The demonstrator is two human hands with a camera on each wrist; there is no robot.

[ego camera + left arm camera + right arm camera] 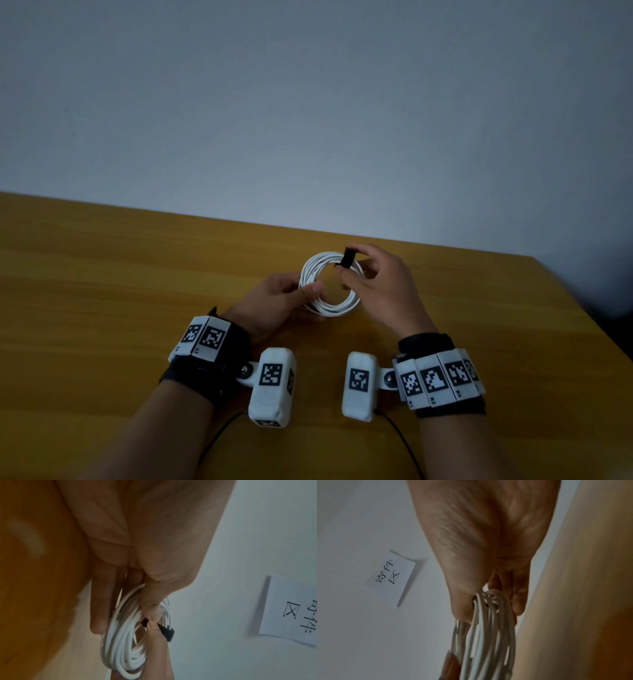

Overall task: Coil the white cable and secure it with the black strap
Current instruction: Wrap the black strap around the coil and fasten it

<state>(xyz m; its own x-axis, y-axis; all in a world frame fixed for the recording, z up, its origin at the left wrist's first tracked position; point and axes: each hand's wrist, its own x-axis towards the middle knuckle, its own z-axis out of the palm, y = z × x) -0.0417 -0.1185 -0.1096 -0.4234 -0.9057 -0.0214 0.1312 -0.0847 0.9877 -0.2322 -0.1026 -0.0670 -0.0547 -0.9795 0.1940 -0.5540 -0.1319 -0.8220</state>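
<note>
At the bottom of the head view, two forearms reach up into the frame over a wooden table (102,274). Each wrist wears a black band set with white tiles printed in black square patterns, and a white camera pod (272,385) hangs off the inner side of each, with a thin black wire trailing toward the lower edge.

Just beyond the bands, a little below the middle of the frame, the left hand (279,301) pinches the left side of the white cable (330,284), its thumb laid across the strands and the fingers curled behind them. The cable is wound into a round coil of several loops, held between the two hands above the tabletop. The left wrist view shows the same grip from behind: thumb (152,601) pressing the loops against the fingers, the coil seen nearly edge-on in the lower middle of the frame.

The right hand (380,287) is curled at the upper right of the coil, fingertips pinching the black strap (348,257), which sticks up at the top of the loops and passes down over them. In the left wrist view the strap (167,632) juts out dark between fingertips and cable. In the right wrist view the strap is almost wholly hidden behind the strands (489,628).

Farthest back, a plain pale wall (308,102) fills the upper half of the head view. Both wrist views catch a white paper note (390,580) with black handwritten characters on that wall.
</note>
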